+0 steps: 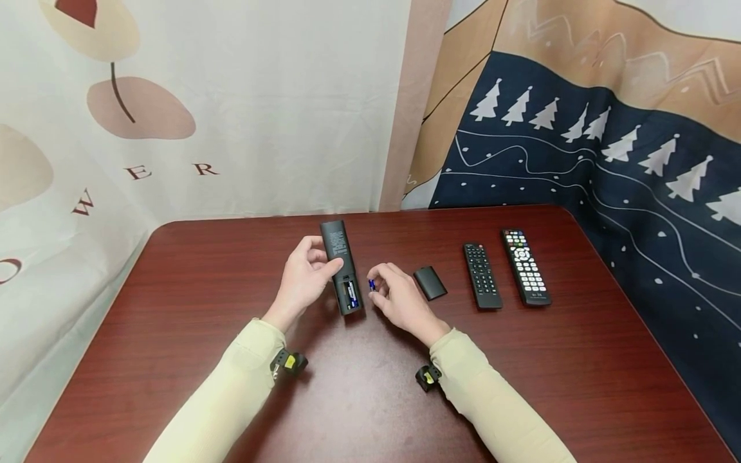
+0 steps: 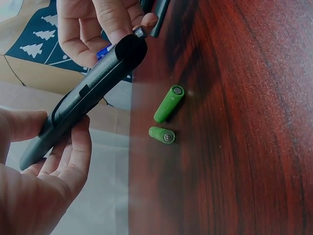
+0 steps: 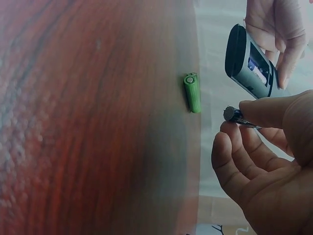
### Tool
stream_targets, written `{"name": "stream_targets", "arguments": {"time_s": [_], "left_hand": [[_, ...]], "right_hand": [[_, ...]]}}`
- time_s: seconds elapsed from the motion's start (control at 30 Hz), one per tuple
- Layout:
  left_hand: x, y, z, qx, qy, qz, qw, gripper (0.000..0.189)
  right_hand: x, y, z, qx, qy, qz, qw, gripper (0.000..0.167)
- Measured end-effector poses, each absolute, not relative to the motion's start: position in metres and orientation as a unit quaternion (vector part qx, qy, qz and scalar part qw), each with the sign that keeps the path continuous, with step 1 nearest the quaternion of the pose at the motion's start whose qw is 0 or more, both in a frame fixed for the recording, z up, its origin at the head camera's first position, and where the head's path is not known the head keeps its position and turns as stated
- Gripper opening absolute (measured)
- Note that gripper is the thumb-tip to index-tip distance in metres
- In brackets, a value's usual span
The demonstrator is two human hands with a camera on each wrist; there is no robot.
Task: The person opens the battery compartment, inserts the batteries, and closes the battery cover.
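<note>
My left hand (image 1: 305, 278) holds a black remote control (image 1: 337, 241) raised over the table, its back turned up and thumb lying across it. At its near end the battery compartment is uncovered, and a blue battery (image 1: 351, 293) lies inside. Just to the right, my right hand (image 1: 402, 302) pinches another blue battery (image 1: 372, 285) between thumb and fingers, apart from the remote. The right wrist view shows this battery's flat end (image 3: 229, 114) pointing outward. Two green batteries (image 2: 169, 104) (image 2: 162, 135) lie on the table in the left wrist view; the head view hides them.
A black battery cover (image 1: 430, 283) rests on the brown table (image 1: 359, 411) right of my right hand. Farther right lie a smaller black remote (image 1: 482, 276) and a longer one with white buttons (image 1: 525, 267). Printed curtains (image 1: 289, 109) hang behind the table's far edge.
</note>
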State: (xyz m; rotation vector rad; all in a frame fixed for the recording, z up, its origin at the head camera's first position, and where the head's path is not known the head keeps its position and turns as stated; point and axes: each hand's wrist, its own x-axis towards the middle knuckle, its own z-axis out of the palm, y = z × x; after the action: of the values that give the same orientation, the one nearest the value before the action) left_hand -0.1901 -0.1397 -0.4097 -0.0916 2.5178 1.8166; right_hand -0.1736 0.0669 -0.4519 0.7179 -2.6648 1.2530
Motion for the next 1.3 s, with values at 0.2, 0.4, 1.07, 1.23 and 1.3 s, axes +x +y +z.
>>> {"name": "stream_targets", "arguments": {"time_s": [0.2,0.4,1.07,1.23,1.3], "left_hand": [[-0.1897,-0.1394,-0.4102,-0.026,0.811,0.585,0.018,0.047],[-0.1894,-0.1394,-0.411,-0.027,0.811,0.584,0.019,0.047],[-0.1896,-0.1399,-0.4132,-0.031,0.81,0.585,0.021,0.045],[-0.1893,-0.1394,-0.4134,-0.03,0.808,0.588,0.022,0.045],[-0.1892,-0.139,-0.4134,-0.03,0.808,0.587,0.021,0.044]], "right_hand": [[-0.173,0.0668,-0.4503,0.239,-0.876,0.416,0.057,0.024],[-0.172,0.0667,-0.4481,0.241,-0.874,0.418,0.05,0.024],[-0.1691,0.0647,-0.4423,0.252,-0.868,0.425,0.056,0.024],[-0.1684,0.0627,-0.4417,0.257,-0.861,0.434,0.066,0.024],[-0.1682,0.0618,-0.4417,0.259,-0.858,0.439,0.07,0.024]]}}
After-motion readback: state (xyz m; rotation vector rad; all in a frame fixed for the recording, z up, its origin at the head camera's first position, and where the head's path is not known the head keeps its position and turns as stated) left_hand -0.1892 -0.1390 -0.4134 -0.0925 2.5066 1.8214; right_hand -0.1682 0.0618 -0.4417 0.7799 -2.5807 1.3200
